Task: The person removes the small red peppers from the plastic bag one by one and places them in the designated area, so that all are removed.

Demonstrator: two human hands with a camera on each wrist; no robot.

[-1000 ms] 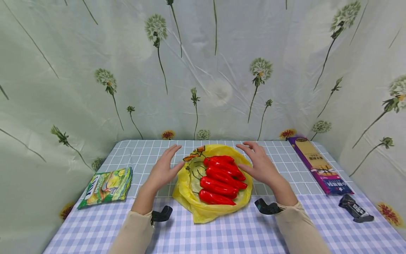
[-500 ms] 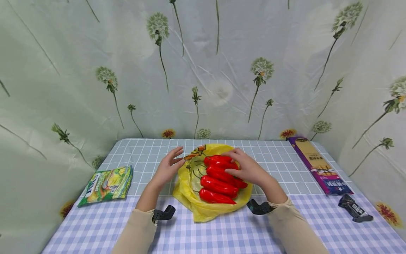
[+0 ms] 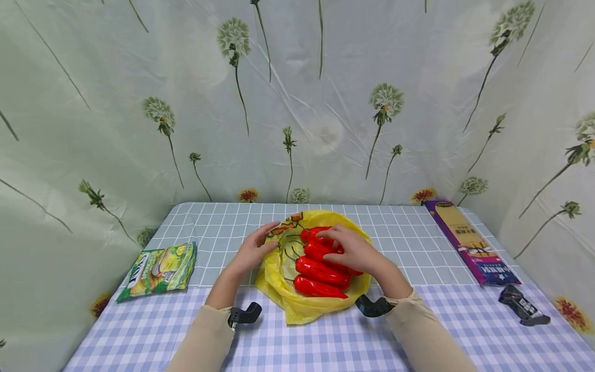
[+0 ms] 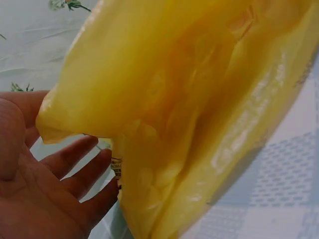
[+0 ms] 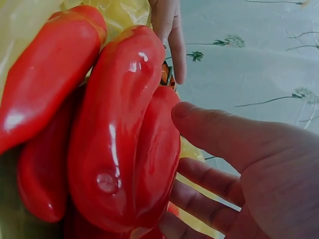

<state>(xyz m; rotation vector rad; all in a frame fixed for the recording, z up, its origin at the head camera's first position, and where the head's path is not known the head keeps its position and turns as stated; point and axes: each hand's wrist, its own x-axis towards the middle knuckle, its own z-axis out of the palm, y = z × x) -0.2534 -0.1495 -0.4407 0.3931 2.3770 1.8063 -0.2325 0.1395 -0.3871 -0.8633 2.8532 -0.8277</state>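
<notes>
A crumpled yellow plastic bag lies spread at the middle of the table, with several glossy red chili peppers side by side in it, stems to the left. My left hand is at the bag's left rim; in the left wrist view its extended fingers meet the yellow plastic. Over the upper right peppers is my right hand, thumb and fingers apart. In the right wrist view its thumb tip is right at the edge of a red pepper, while the other fingertips are partly hidden behind it.
A green and yellow snack packet lies at the left. On the right are a long purple and tan package and a small black wrapped packet. A flower-print curtain hangs behind the table.
My right hand has moved left from beyond the bag's right rim to over the peppers. My left hand has come slightly right, onto the bag's left rim.
</notes>
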